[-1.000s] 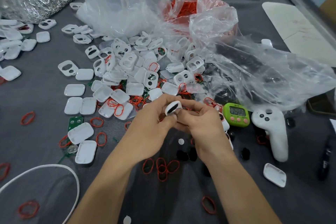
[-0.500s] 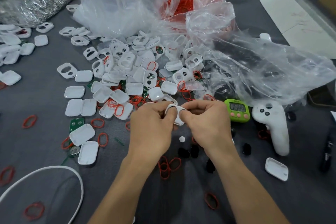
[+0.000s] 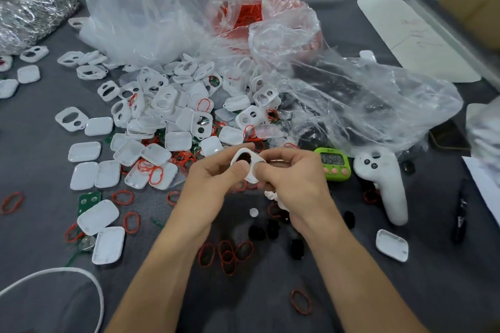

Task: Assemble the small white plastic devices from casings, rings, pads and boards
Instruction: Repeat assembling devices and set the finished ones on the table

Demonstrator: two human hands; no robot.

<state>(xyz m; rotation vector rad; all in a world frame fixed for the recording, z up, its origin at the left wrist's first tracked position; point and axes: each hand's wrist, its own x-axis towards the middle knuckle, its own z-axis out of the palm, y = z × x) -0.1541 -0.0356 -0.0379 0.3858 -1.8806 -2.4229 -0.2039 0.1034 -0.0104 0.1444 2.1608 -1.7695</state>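
Counter (image 3: 405,292): covered in dark grey cloth and strewn with parts from edge to edge.
Plastic bags (image 3: 140,8): clear and crumpled at the far side; one of them shows a mass of red through its film.
Casing pile (image 3: 173,116): a heap of white rounded-rectangle shells just beyond the hands, some solid trays lying flat, others fronts with a large oval hole and a small round one.
Left hand (image 3: 208,189): raised over the middle of the counter, fingers curled, thumb and forefinger pinching the left edge of the held part.
Right hand (image 3: 300,184): close against the left, fingertips pinching the same part's right edge (something small and white shows under its fingers, too blurred to name).
Controller (image 3: 389,186): white, lying right of the hands.
Timer (image 3: 334,163): green with pink buttons, between the right hand and the controller.
White casing (image 3: 253,167): held between both hands above the counter, tilted, a glossy front piece whose big oval opening looks dark.
Red rings (image 3: 228,253): thin oval loops, a cluster between the forearms and others scattered around.
Black pads (image 3: 257,232): small dark pieces near the right wrist.
Green board (image 3: 88,200): partly under a white tray at left.
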